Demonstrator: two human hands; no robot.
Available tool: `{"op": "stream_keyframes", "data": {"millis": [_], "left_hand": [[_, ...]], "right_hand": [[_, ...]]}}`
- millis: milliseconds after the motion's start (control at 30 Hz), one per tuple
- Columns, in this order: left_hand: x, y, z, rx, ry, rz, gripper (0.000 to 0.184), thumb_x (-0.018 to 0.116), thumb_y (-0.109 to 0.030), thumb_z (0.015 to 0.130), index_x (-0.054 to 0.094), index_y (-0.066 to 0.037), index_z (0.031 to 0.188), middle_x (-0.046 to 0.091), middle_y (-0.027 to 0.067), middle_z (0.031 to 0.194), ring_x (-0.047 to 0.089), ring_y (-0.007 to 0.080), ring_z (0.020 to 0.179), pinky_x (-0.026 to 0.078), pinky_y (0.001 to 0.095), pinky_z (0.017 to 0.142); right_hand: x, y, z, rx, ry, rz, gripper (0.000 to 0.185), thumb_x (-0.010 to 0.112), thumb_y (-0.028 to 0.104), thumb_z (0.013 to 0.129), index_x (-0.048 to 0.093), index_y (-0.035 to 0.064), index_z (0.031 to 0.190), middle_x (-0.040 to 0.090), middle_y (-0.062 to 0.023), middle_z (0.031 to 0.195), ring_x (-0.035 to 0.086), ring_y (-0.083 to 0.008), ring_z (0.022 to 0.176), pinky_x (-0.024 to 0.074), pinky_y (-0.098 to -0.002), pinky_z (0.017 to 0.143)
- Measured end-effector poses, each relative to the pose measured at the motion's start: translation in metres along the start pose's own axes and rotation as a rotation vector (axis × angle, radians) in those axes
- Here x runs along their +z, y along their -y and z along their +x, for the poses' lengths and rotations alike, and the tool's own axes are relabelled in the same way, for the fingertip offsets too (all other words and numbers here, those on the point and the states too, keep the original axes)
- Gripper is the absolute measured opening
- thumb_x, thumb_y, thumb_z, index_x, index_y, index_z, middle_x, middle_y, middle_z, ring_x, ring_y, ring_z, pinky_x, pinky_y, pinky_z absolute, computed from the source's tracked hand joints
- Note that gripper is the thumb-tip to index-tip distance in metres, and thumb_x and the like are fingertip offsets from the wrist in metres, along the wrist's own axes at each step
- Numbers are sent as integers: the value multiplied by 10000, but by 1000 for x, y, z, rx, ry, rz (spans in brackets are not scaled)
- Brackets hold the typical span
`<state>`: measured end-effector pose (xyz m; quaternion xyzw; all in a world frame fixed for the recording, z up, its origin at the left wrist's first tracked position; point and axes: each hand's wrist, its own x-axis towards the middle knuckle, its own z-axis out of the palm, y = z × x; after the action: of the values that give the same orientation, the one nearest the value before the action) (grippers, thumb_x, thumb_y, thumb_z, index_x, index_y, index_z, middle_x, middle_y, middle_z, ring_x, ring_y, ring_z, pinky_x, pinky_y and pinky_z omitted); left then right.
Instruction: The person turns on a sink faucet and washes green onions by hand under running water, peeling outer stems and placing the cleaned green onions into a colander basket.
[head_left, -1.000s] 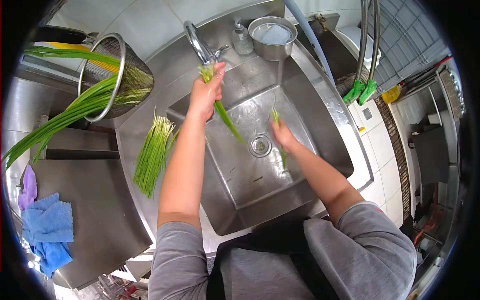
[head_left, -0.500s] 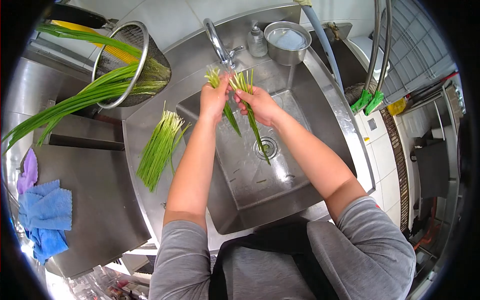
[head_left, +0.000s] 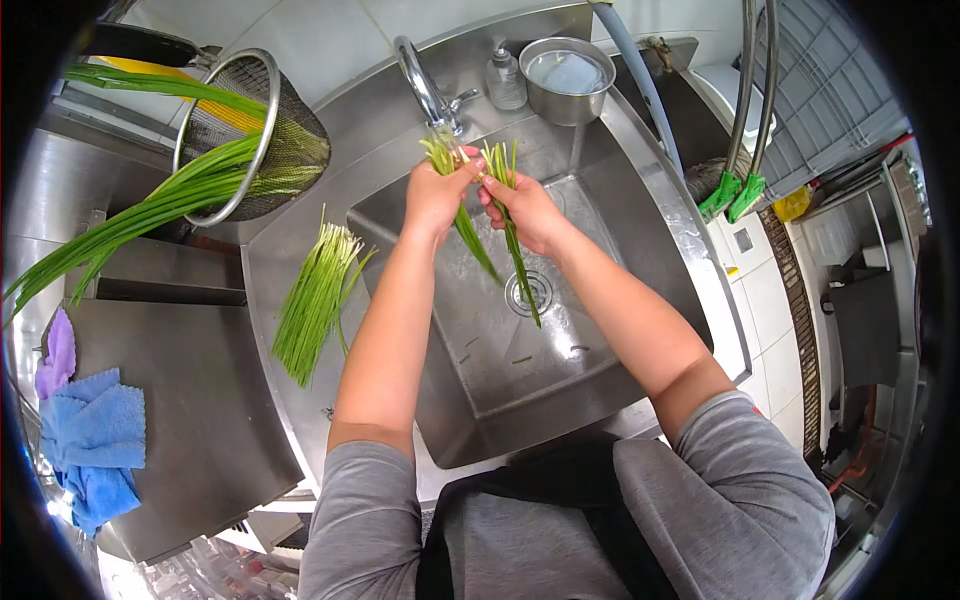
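Note:
My left hand (head_left: 436, 200) is closed around a small bunch of green stalks (head_left: 475, 243), just below the running faucet (head_left: 420, 82). Beside it, my right hand (head_left: 524, 210) is closed on another thin bunch of stalks (head_left: 517, 262), pale ends up and green ends hanging over the sink (head_left: 480, 375). The fingertips of both hands meet near the pale ends. On the counter left of the basin lies a larger pile of green stalks (head_left: 316, 305). A mesh strainer (head_left: 300, 140) at the upper left holds more long stalks (head_left: 150, 215).
Behind the basin stand a pump bottle (head_left: 506, 82) and a metal pot (head_left: 566, 103) with something pale inside. Blue cloths (head_left: 95, 430) and a purple cloth (head_left: 57, 355) lie at the left. Hoses with green ends (head_left: 733, 195) hang at the right.
My right hand came from the right side of the basin up to my left hand, with stalks in it. Over the last half second both hands have stayed close together.

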<state>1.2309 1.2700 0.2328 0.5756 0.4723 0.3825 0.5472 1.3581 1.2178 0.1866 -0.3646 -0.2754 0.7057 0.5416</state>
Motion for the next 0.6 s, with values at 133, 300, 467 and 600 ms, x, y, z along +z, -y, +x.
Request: {"op": "stream_keyframes", "data": {"millis": [133,300,467,600], "left_hand": [[0,-3,1,-18,-42,-35,196,628,-177,842,616,-51,992,638,8,836,547,75,680,402,237,566],[-3,6,-2,25,69,-22,205,614,-146,849,601,-51,1030,646,10,856,554,70,690,407,229,582],[-4,5,-2,17,7,-40,204,613,-145,851,609,-21,1013,640,18,844,554,75,688,402,221,580],[0,2,-1,-64,-109,-176,175,629,-142,840,626,-13,957,634,15,827,551,75,688,401,226,575]], "right_hand": [[7,3,-1,-26,-8,74,120,488,186,935,548,109,1004,519,15,732,447,-81,575,354,-223,500],[7,9,5,-39,-66,76,121,498,198,925,558,130,1006,574,12,766,480,-86,599,375,-231,516],[12,12,4,13,-90,149,143,481,227,930,559,130,1001,593,10,777,493,-84,612,383,-240,523],[18,8,3,5,-113,60,139,482,229,931,554,120,978,583,10,765,488,-83,611,381,-234,521]]}}
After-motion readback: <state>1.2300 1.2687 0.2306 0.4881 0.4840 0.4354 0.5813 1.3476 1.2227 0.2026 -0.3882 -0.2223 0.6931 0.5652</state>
